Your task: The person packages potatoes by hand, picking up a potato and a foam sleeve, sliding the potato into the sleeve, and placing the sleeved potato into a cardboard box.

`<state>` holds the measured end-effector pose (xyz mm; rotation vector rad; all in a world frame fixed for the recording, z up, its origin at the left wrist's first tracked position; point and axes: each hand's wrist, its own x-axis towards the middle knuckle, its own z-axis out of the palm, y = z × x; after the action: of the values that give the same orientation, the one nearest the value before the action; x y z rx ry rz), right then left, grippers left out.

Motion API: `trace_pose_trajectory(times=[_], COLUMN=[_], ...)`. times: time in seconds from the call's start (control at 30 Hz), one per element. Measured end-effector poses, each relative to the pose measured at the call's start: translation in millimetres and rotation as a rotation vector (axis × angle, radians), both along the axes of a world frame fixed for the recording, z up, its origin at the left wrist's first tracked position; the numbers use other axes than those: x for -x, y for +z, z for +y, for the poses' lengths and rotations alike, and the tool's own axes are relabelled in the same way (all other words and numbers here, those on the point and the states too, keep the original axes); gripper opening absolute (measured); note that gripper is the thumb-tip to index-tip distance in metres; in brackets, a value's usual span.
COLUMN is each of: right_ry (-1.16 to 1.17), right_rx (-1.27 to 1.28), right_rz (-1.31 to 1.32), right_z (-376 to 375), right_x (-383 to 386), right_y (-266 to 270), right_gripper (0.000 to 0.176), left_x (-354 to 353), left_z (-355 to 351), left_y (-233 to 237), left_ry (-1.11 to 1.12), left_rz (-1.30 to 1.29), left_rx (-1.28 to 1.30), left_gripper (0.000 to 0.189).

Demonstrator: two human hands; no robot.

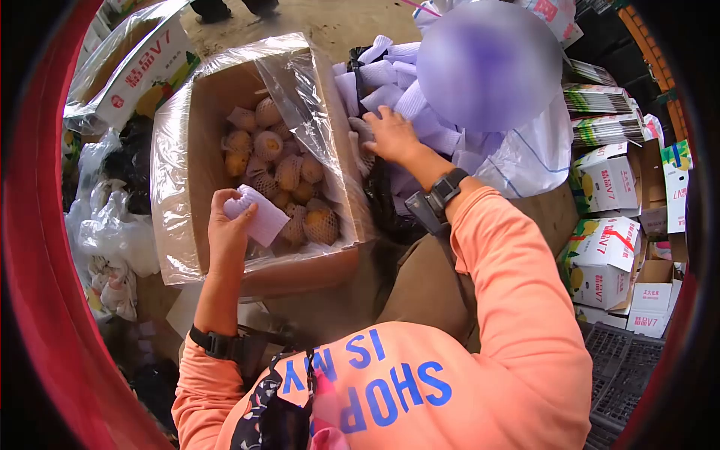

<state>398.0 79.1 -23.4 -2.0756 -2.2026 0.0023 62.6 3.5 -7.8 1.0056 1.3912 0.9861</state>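
My left hand (228, 229) is closed around a lavender foam net sleeve (262, 217), above the near left part of a large cardboard box (206, 142). Inside that box lie several round yellow fruits (288, 174), most wrapped in pale foam nets. Past the box's right wall, my right hand (393, 136) reaches with spread fingers onto a heap of lavender foam sleeves (427, 124). Its fingertips are at the near left side of the heap, by a whitish sleeve (360, 129). Nothing shows gripped in it.
Clear plastic film (289, 79) hangs over the box's rim. A white woven bag (536, 161) stands right of the sleeves. Printed cartons (606, 180) are stacked at the right, above a black plastic crate (622, 375). Clear plastic bags (112, 225) lie at the left.
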Motion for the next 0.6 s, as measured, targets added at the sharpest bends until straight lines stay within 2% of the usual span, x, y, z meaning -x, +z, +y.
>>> trace_pose_trajectory(times=[0.03, 0.07, 0.1, 0.13, 0.2, 0.23, 0.27, 0.3, 0.37, 0.43, 0.5, 0.53, 0.57, 0.6], right_ry=[0.002, 0.051, -0.001, -0.057, -0.127, -0.129, -0.212, -0.292, -0.155, -0.004, 0.129, 0.223, 0.101, 0.035], right_rx=[0.053, 0.036, 0.056, 0.075, 0.124, 0.23, 0.288, 0.35, 0.291, 0.194, 0.346, 0.339, 0.262, 0.429], right_rz=[0.067, 0.097, 0.085, 0.073, 0.088, 0.036, 0.218, 0.399, 0.328, 0.468, 0.917, 1.004, 1.132, 0.897], right_z=[2.7, 11.6, 14.8, 12.2, -2.0, -5.8, -9.8, -15.2, -18.7, -23.2, -37.8, -34.6, -29.2, -19.2], right_x=[-8.1, -23.8, -33.8, -42.3, -66.5, -77.2, -84.8, -76.7, -51.0, -20.8, 10.6, 4.8, -6.6, -32.7], right_y=[-13.0, -24.6, -26.9, -26.3, -18.8, -12.0, -6.6, 21.6, 74.8, 100.8, 115.7, 112.7, 103.9, 88.3], right_gripper=[0.033, 0.028, 0.025, 0.022, 0.021, 0.021, 0.022, 0.023, 0.025, 0.034, 0.046, 0.059, 0.041, 0.034], left_x=[3.5, 6.2, 9.1, 10.6, 14.3, 19.3, 25.1, 29.8, 29.4, 39.7, 47.2, 52.4, 58.2, 61.2], left_z=[2.3, 4.8, 6.0, 6.8, 10.2, 13.3, 17.9, 20.5, 23.3, 30.4, 37.3, 38.9, 40.9, 41.9], left_y=[-8.1, -16.2, -20.3, -21.0, -20.8, -20.5, -20.1, -19.5, 22.1, 20.9, 20.4, 19.4, 18.8, 19.3], left_ry=[0.006, 0.007, 0.004, 0.005, 0.054, 0.06, 0.077, 0.099, 0.042, 0.053, 0.2, 0.19, 0.245, 0.304], left_rz=[0.0, 0.123, 0.249, 0.251, 0.499, 0.501, 0.531, 0.563, 0.676, 0.659, 0.435, 0.426, 0.23, 0.033], left_rx=[0.0, -0.053, -0.103, -0.098, -0.103, -0.098, -0.208, -0.315, -0.358, -0.296, -0.261, -0.26, -0.263, -0.265], left_gripper=[0.024, 0.023, 0.024, 0.024, 0.031, 0.031, 0.033, 0.035, 0.037, 0.039, 0.035, 0.035, 0.031, 0.027])
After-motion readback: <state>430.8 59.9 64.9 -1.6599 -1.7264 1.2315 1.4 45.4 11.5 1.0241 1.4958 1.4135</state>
